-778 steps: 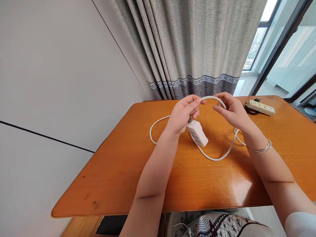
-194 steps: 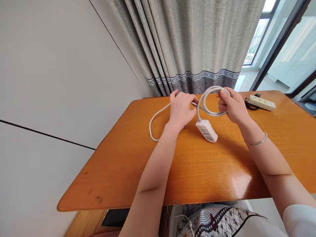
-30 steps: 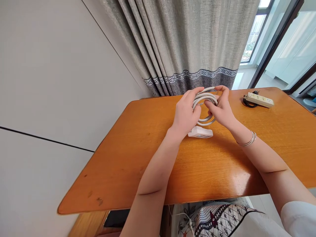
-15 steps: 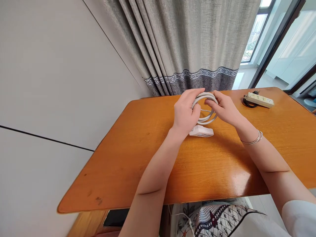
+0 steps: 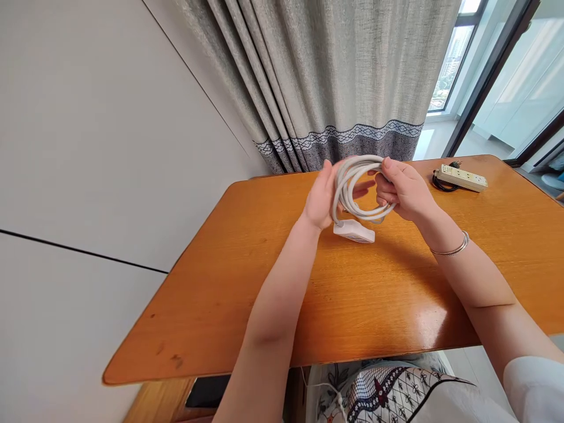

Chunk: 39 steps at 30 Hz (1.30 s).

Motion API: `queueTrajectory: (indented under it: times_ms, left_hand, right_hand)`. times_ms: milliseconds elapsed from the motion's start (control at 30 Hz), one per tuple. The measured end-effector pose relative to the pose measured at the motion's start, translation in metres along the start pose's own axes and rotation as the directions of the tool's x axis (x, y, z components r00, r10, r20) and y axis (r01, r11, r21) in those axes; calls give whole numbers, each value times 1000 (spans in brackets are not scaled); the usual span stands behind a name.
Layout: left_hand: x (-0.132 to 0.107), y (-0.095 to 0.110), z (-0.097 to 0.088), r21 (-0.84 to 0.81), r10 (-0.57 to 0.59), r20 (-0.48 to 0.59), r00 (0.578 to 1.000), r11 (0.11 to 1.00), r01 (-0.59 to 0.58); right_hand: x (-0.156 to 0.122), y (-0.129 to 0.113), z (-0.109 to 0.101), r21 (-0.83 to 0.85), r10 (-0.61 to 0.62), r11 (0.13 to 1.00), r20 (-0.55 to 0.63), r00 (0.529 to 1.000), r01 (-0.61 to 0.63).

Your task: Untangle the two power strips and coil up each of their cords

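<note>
A thick white cable (image 5: 348, 183) is wound into several loops and held up above the table. My right hand (image 5: 404, 187) pinches the loops at their right side, thumb on top and fingers curled underneath. Against the left side of the coil rests my left hand (image 5: 321, 198), open, with its thumb raised and its fingers stretched out behind the loops, partly hidden by them. From the coil's lower left the cable runs into a white block (image 5: 355, 231), which sits just below the loops; its outlets, if any, cannot be made out.
The brown wooden table (image 5: 264, 282) spreads under both hands. At its far right lies a cream power strip (image 5: 462, 177) with a black cord (image 5: 444, 185). A grey curtain (image 5: 352, 70) hangs behind, and a pale panel wall (image 5: 88, 147) is on the left.
My left hand has opened from its curled grip, its thumb now up and fingers extended behind the coil. The loops have turned and spread wider, still in my right hand. The white block shifted slightly left.
</note>
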<state>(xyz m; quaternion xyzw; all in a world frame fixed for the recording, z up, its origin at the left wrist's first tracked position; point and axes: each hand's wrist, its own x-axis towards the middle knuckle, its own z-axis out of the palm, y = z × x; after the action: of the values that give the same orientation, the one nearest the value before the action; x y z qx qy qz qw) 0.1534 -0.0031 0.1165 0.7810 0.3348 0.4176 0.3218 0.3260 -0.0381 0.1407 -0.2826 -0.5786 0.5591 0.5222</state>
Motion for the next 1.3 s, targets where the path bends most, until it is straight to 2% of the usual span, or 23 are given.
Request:
queueTrajectory:
  times_ms: [67, 133, 200, 267, 300, 333, 367, 433, 500, 533, 600, 667, 733, 767, 833, 900, 967, 1067, 1200, 1300]
  left_hand:
    - [3, -6, 4, -72, -79, 213, 974, 993, 96]
    - [4, -11, 10, -116, -118, 430, 895, 976, 185]
    - [2, -14, 14, -146, -107, 593, 798, 960, 237]
    - [-1, -16, 15, -165, -80, 697, 713, 950, 267]
    - [-2, -16, 13, -153, -87, 721, 687, 948, 280]
    - [-4, -15, 11, -123, -114, 722, 682, 949, 290]
    - [-5, -13, 9, -77, -156, 698, 698, 954, 290]
    - [-8, -6, 2, 46, -230, 575, 785, 967, 250]
    - [-11, 4, -6, 203, -224, 412, 883, 968, 150]
    - [-12, 10, -10, 300, -198, 346, 917, 949, 91]
    - [-14, 21, -18, 511, -137, 235, 962, 859, -2]
    - [-16, 27, -24, 677, -51, 113, 992, 735, -39]
    - [-16, 29, -28, 757, 73, -44, 996, 653, -14]
    - [-16, 28, -29, 770, 135, -120, 983, 637, 7]
    - [-16, 24, -30, 767, 233, -249, 940, 640, 45]
    - [-16, 20, -28, 747, 276, -314, 909, 663, 57]
    - [-16, 16, -24, 714, 270, -312, 911, 699, 37]
    - [-16, 12, -19, 606, 199, -273, 941, 796, 8]
    - [-14, 8, -10, 310, 118, -258, 959, 950, -34]
    - [-12, 6, -5, 121, 123, -270, 955, 988, -93]
  right_hand:
    - [-2, 2, 4, -11, -38, 999, 10, 999, 38]
    - [-4, 4, 8, -29, -54, 998, 22, 998, 55]
    - [-7, 3, 10, -43, -61, 997, 17, 998, 61]
    - [-8, 1, 10, -49, -66, 997, -6, 998, 65]
    - [-8, -1, 9, -53, -67, 996, -22, 997, 66]
    - [-8, -3, 7, -61, -68, 996, -40, 997, 66]
    - [-7, -4, 5, -74, -69, 995, -58, 996, 65]
    - [-5, -4, 1, -109, -79, 992, -97, 992, 69]
    - [-1, -3, -5, -142, -94, 987, -131, 987, 75]
    - [1, -1, -8, -152, -99, 985, -145, 984, 77]
    - [5, 2, -16, -155, -99, 985, -168, 981, 73]
    - [8, 4, -23, -143, -85, 988, -181, 980, 59]
    - [10, 4, -29, -128, -55, 991, -174, 983, 33]
    - [11, 5, -31, -121, -34, 993, -162, 986, 14]
    - [11, 5, -33, -107, 12, 994, -131, 991, -27]
    - [11, 6, -31, -89, 56, 994, -100, 993, -65]
    - [10, 7, -29, -70, 87, 993, -77, 993, -92]
    - [9, 9, -25, -60, 96, 993, -62, 993, -99]
    - [9, 10, -24, -73, 86, 993, -56, 995, -89]
    - [9, 12, -21, -83, 70, 994, -49, 996, -74]
